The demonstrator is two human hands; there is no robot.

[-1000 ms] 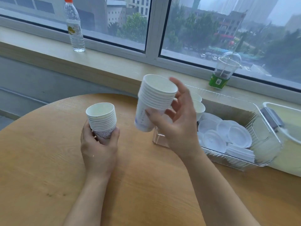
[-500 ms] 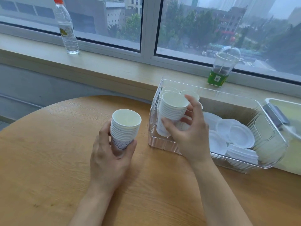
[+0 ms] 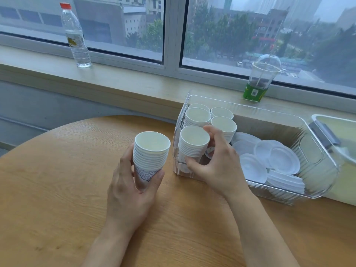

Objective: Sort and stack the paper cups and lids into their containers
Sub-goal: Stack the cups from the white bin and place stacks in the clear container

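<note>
Your right hand (image 3: 217, 166) grasps an upright stack (image 3: 193, 144) inside the bin's (image 3: 312, 195) near-left corner; your left hand (image 3: 129, 187) grasps another stack (image 3: 150, 155) just left of it.

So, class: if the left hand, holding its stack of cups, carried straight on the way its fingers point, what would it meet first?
The left hand points up and away, slightly right. Its cup stack would probably meet the clear bin's near-left wall first, though depth is hard to judge from one view.
</note>
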